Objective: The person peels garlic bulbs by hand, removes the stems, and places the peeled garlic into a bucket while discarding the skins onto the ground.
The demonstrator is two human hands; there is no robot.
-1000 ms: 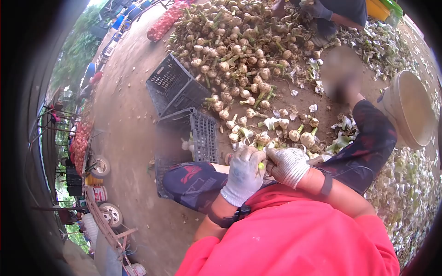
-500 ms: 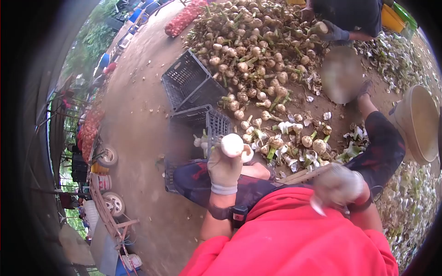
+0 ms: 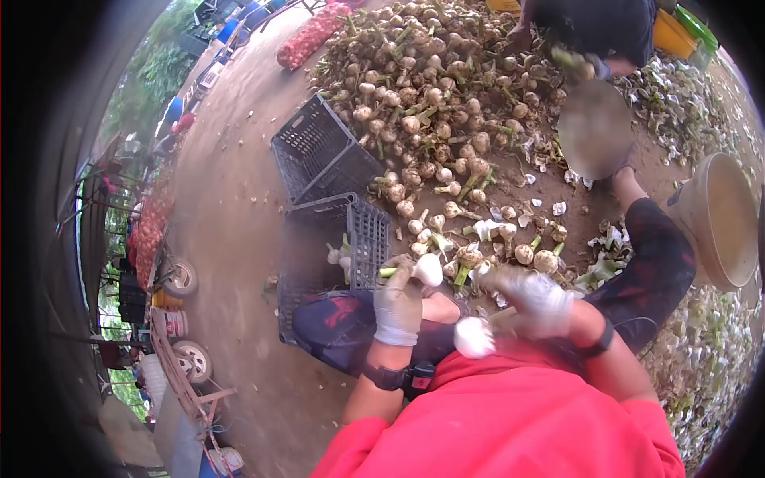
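Observation:
My left hand (image 3: 398, 307), in a pale work glove, grips a garlic bulb (image 3: 429, 271) whose peeled white end points right, its green stem sticking out left. My gloved right hand (image 3: 532, 304) is smeared by motion over my lap, to the right of that bulb; whether it holds anything I cannot tell. Below and left of it, a white rounded piece (image 3: 474, 337), looking like garlic skin, shows against the red clothing. By my left knee stands a dark plastic crate (image 3: 370, 243) with a few trimmed bulbs (image 3: 341, 253) inside.
A large heap of untrimmed garlic (image 3: 446, 88) lies ahead, with loose bulbs and skins in front. Another dark crate (image 3: 311, 147) lies tilted beside it. At right are a bucket (image 3: 713, 223) and scattered peelings (image 3: 701, 350). A co-worker (image 3: 594, 28) works at the far right.
My left hand has moved slightly right and turned the bulb, so its stem now shows. My right hand has moved left toward it. The white piece appears further left, over my lap.

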